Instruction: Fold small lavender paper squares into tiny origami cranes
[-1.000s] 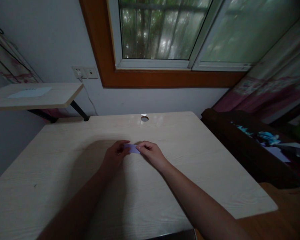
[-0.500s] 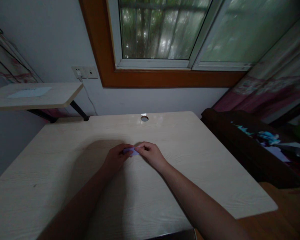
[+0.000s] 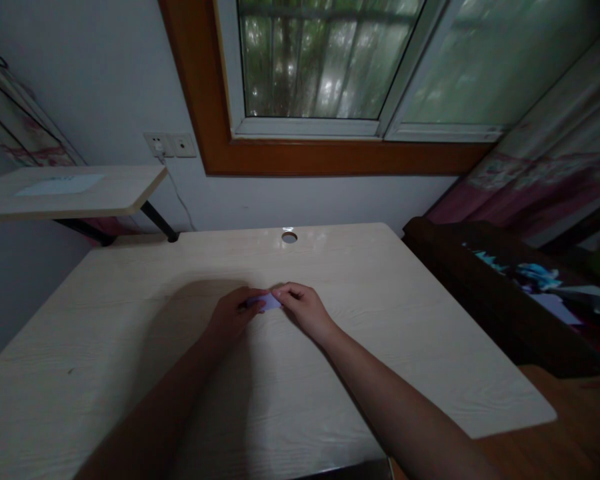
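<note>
A small piece of pale purple paper [image 3: 267,302] lies at the middle of a light wooden desk [image 3: 130,333]. My left hand [image 3: 233,312] pinches its left end with the fingers curled over it. My right hand [image 3: 303,308] pinches its right end between thumb and fingers. Both hands rest on the desk top and meet over the paper, which shows only as a narrow strip between them.
A round cable hole [image 3: 289,237] sits near the desk's far edge under a window. A second tabletop [image 3: 70,190] with a white sheet stands at the left. A dark wooden piece of furniture [image 3: 485,293] with clutter borders the desk's right side.
My two hands have drawn closer together, so less of the purple paper shows between them than a second ago. Nothing else has moved.
</note>
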`<act>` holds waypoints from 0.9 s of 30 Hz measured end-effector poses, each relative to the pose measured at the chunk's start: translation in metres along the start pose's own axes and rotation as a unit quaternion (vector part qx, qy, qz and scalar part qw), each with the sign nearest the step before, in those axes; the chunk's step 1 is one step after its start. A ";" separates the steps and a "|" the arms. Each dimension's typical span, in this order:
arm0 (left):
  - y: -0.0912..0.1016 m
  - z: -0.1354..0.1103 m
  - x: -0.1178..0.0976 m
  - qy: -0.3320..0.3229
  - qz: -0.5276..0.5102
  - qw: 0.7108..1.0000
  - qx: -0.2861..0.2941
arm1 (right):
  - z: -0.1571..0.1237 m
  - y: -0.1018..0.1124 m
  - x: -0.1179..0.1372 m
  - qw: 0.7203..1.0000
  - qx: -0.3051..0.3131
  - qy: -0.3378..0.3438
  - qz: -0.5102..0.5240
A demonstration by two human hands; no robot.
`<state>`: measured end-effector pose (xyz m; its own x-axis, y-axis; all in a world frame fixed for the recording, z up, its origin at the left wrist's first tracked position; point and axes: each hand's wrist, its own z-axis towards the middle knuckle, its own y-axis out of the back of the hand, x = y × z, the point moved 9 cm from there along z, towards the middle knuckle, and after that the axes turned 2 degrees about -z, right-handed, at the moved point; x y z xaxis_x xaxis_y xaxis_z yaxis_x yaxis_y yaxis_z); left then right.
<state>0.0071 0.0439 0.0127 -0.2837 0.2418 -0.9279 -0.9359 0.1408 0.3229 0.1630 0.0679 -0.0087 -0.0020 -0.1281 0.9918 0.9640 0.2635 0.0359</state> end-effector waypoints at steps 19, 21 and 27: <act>0.007 0.003 0.007 0.024 0.009 0.999 -0.034 | 0.001 0.002 0.001 1.000 -0.006 0.001 0.002; 0.007 0.003 0.006 0.022 0.006 0.999 -0.033 | 0.001 0.002 0.001 1.000 -0.005 0.001 0.010; 0.005 0.002 0.008 0.023 0.010 0.999 -0.023 | 0.000 -0.001 0.005 1.000 0.004 0.011 -0.003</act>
<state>0.0002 0.0486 0.0070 -0.3107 0.2001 -0.9292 -0.9384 0.0911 0.3334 0.1620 0.0669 -0.0043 -0.0023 -0.1509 0.9885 0.9620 0.2695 0.0433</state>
